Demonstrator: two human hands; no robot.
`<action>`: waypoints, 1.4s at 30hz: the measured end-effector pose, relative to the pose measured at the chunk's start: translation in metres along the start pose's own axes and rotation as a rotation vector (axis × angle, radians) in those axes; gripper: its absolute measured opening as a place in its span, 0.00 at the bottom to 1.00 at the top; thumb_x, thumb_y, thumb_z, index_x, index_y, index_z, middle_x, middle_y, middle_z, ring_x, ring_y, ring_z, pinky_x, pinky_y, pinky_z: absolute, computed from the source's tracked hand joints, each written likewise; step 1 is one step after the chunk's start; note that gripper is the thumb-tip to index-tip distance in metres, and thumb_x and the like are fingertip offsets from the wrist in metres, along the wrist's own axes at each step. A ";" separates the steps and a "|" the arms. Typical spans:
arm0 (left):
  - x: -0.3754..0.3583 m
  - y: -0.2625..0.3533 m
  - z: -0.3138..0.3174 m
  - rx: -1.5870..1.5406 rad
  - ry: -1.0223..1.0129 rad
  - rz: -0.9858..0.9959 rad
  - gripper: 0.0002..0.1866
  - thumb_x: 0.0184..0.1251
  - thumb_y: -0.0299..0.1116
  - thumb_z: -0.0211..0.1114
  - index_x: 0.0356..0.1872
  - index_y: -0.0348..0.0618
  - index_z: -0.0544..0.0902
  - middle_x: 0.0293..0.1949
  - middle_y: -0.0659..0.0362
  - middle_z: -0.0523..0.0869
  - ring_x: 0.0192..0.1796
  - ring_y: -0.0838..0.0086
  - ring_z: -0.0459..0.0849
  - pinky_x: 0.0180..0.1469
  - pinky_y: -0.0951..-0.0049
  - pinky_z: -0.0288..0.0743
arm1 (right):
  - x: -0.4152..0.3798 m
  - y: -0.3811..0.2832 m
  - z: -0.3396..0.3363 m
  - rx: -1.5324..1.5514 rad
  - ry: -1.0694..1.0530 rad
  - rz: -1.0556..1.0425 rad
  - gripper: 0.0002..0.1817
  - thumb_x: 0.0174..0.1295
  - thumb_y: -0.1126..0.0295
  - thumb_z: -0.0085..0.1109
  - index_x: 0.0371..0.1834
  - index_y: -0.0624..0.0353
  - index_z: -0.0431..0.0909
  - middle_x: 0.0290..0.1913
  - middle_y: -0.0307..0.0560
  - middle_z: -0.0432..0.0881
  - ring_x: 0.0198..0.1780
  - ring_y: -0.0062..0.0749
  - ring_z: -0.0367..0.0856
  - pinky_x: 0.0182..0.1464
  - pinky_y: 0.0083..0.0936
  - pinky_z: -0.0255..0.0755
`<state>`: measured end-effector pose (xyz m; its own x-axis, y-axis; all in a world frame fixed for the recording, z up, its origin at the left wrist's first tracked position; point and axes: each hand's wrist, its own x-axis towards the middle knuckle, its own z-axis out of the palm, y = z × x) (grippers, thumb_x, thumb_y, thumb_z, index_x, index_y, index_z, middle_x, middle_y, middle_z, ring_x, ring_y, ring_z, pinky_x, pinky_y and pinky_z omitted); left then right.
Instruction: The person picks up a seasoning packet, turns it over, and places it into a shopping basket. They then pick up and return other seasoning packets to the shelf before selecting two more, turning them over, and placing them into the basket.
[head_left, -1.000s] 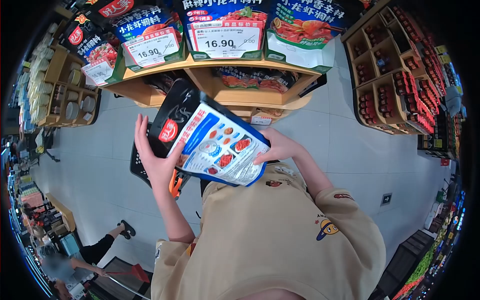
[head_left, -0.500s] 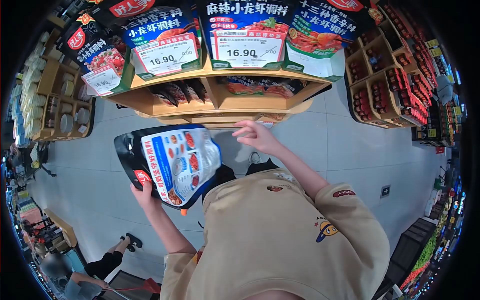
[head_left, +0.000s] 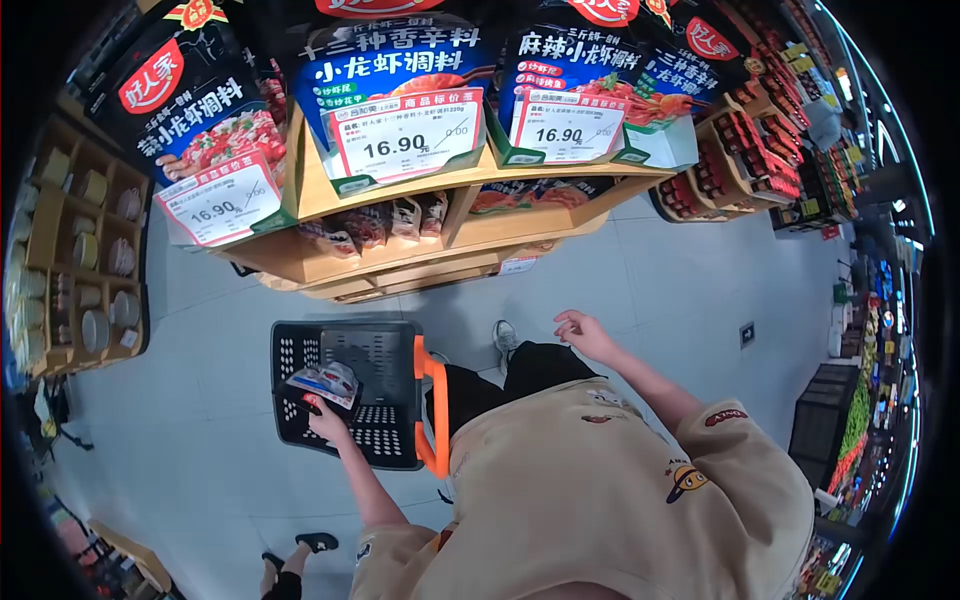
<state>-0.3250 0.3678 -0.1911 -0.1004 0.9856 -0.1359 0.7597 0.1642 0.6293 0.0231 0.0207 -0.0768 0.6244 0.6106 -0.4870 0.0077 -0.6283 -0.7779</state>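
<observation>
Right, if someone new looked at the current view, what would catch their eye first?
Probably the bright orange handle of the dark basket, left of centre. In or just over that basket, the left hand holds a pouch by its dark end; whether it rests on the bottom I cannot tell. Next would likely be the large 16.90 price tags before the display packs along the top.

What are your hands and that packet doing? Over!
Left hand gripping packet, over or inside basket, can't tell which. Right hand empty, apart from basket. Nothing visibly blocking.
</observation>
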 end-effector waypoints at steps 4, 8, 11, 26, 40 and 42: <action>0.015 -0.087 0.082 0.015 -0.139 -0.284 0.24 0.55 0.43 0.60 0.35 0.22 0.75 0.34 0.40 0.79 0.34 0.52 0.78 0.38 0.61 0.72 | -0.048 -0.001 0.011 -0.097 0.059 0.137 0.15 0.49 0.76 0.48 0.43 0.63 0.70 0.30 0.47 0.79 0.34 0.28 0.78 0.38 0.23 0.71; 0.026 -0.155 0.138 0.037 -0.262 -0.365 0.24 0.57 0.42 0.58 0.40 0.24 0.74 0.35 0.40 0.79 0.36 0.54 0.79 0.37 0.63 0.73 | -0.071 -0.002 0.015 -0.123 0.043 0.199 0.15 0.52 0.78 0.46 0.45 0.63 0.67 0.33 0.48 0.78 0.34 0.27 0.77 0.39 0.23 0.71; 0.017 -0.147 0.147 0.048 -0.331 -0.518 0.23 0.58 0.42 0.57 0.41 0.26 0.74 0.36 0.39 0.79 0.38 0.53 0.79 0.38 0.63 0.73 | -0.079 -0.016 0.019 -0.251 0.031 0.286 0.14 0.53 0.78 0.47 0.45 0.61 0.67 0.33 0.47 0.79 0.33 0.27 0.78 0.37 0.24 0.71; 0.010 -0.200 0.183 0.089 -0.820 -0.417 0.12 0.55 0.30 0.52 0.33 0.32 0.79 0.28 0.49 0.82 0.25 0.69 0.81 0.27 0.71 0.73 | -0.061 -0.033 0.034 -0.347 -0.039 0.240 0.13 0.51 0.74 0.50 0.41 0.62 0.71 0.27 0.47 0.80 0.32 0.34 0.79 0.37 0.28 0.71; -0.009 -0.026 0.127 -0.597 -0.761 -0.225 0.10 0.64 0.29 0.47 0.39 0.35 0.74 0.26 0.54 0.81 0.24 0.77 0.78 0.25 0.82 0.71 | 0.013 -0.172 -0.069 0.053 0.465 -0.531 0.08 0.57 0.75 0.49 0.38 0.66 0.73 0.30 0.39 0.77 0.34 0.19 0.75 0.38 0.17 0.69; -0.022 0.010 0.100 -0.646 -0.752 -0.175 0.10 0.64 0.28 0.46 0.41 0.35 0.74 0.28 0.54 0.81 0.27 0.79 0.78 0.29 0.83 0.71 | 0.025 -0.206 -0.102 0.203 0.538 -0.673 0.07 0.58 0.76 0.48 0.39 0.65 0.72 0.33 0.39 0.76 0.39 0.20 0.74 0.44 0.17 0.67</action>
<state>-0.2509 0.3440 -0.2584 0.4240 0.7008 -0.5738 0.2565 0.5147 0.8181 0.1168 0.1162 0.1116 0.8209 0.4780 0.3124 0.3988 -0.0884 -0.9128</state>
